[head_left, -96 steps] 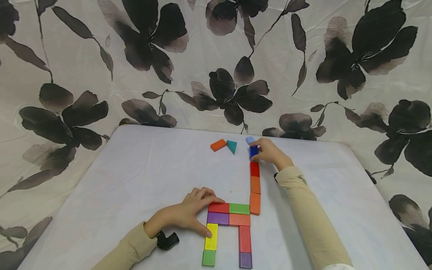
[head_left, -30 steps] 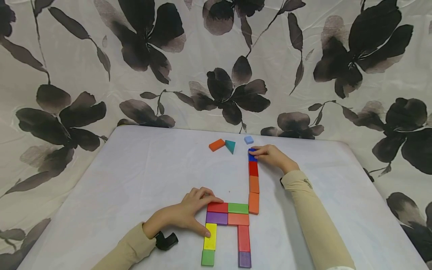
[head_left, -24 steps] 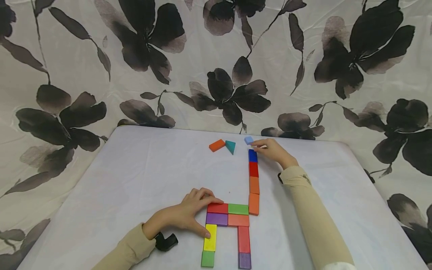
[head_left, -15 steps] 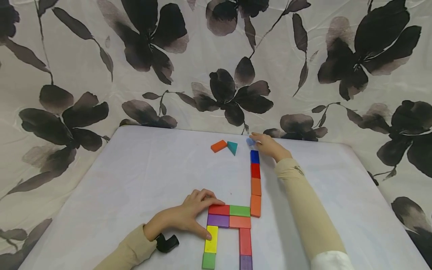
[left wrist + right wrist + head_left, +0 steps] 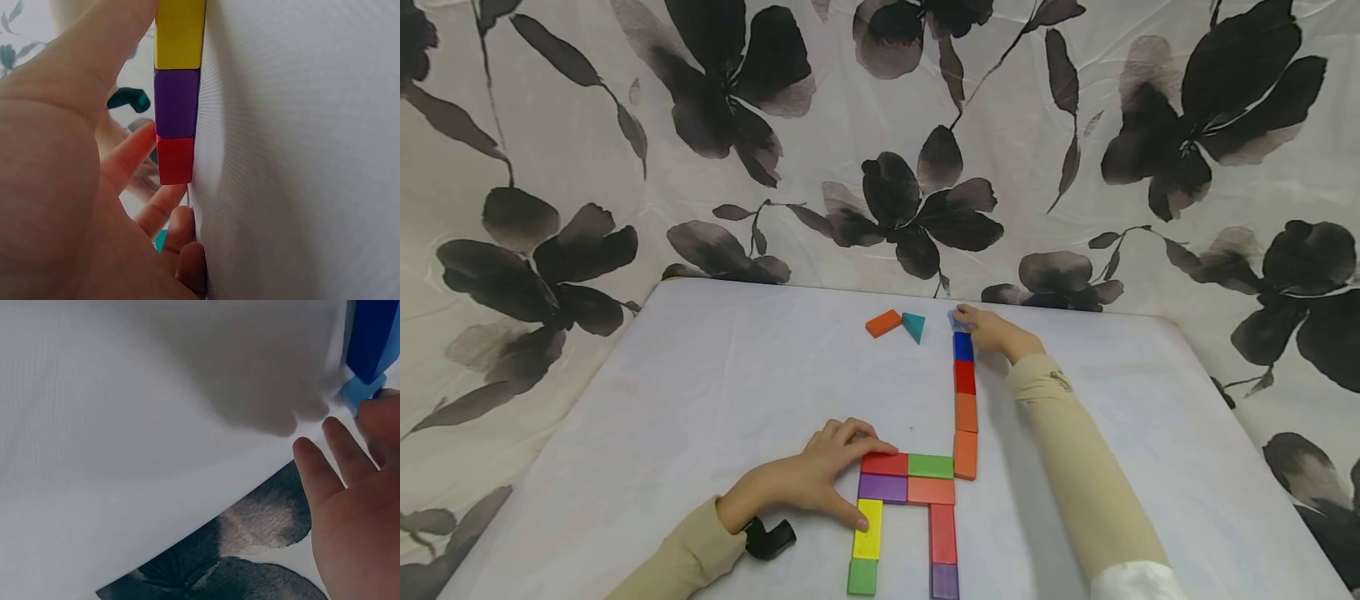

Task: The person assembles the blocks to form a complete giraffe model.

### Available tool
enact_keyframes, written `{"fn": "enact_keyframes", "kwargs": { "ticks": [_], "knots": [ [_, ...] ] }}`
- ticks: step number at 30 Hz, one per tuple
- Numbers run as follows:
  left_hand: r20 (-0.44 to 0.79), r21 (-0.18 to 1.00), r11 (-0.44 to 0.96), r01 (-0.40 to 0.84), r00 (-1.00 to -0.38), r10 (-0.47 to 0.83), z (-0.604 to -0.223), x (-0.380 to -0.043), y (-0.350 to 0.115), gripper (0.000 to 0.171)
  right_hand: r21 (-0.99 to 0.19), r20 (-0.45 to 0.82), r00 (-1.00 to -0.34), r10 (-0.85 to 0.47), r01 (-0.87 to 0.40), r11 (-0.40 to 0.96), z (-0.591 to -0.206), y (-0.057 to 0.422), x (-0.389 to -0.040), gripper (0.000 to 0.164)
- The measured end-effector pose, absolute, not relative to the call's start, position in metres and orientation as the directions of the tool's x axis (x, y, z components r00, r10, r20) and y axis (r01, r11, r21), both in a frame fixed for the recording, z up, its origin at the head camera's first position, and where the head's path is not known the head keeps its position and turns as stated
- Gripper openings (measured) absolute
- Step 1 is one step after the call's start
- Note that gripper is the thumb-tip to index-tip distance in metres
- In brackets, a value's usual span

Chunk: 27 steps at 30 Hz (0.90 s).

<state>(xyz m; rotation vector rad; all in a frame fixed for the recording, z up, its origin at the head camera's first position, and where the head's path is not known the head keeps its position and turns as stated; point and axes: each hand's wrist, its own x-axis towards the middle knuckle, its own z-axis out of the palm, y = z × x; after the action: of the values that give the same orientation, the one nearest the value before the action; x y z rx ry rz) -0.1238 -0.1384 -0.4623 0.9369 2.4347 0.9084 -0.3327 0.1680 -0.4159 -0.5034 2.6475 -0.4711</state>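
My right hand (image 5: 996, 333) pinches a small light blue block (image 5: 952, 320) at the far end of a column. In the right wrist view that light blue block (image 5: 361, 391) sits by the end of the dark blue block (image 5: 374, 337), between finger and thumb. Below the dark blue block in the head view come a red block (image 5: 965, 377) and two orange ones (image 5: 966, 412). My left hand (image 5: 808, 482) rests spread, its thumb on a yellow block (image 5: 868, 542) and its index finger at the rim of another red block (image 5: 883, 467).
A purple block (image 5: 882, 489), a green block (image 5: 930, 467) and several others form a two-legged shape joined to the column. An orange block (image 5: 883, 323) and a teal triangle (image 5: 914, 326) lie at the back. The white table (image 5: 737, 375) ends at a floral cloth (image 5: 820, 125).
My right hand drew the dark blue block against the red one and let go. It then moved up and took hold of the light blue block. The left hand stayed put.
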Motion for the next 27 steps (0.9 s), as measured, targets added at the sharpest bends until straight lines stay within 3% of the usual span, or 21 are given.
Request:
{"fn": "enact_keyframes", "kwargs": {
  "ticks": [5, 17, 27],
  "knots": [
    [-0.118, 0.683, 0.574, 0.451, -0.709, 0.696, -0.462, -0.124, -0.139, 0.082, -0.419, -0.339, -0.856, -0.39, -0.233, 0.877, -0.416, 0.167, -0.327, 0.066],
    [-0.113, 0.683, 0.573, 0.453, -0.709, 0.696, -0.46, -0.124, -0.139, 0.082, -0.376, -0.316, -0.863, -0.394, -0.267, 0.887, -0.415, 0.169, -0.319, 0.064],
    [-0.116, 0.682, 0.576, 0.451, -0.711, 0.693, -0.459, -0.123, -0.137, 0.083, -0.413, -0.323, -0.869, -0.374, -0.226, 0.882, -0.417, 0.167, -0.314, 0.066]
  ]
}}
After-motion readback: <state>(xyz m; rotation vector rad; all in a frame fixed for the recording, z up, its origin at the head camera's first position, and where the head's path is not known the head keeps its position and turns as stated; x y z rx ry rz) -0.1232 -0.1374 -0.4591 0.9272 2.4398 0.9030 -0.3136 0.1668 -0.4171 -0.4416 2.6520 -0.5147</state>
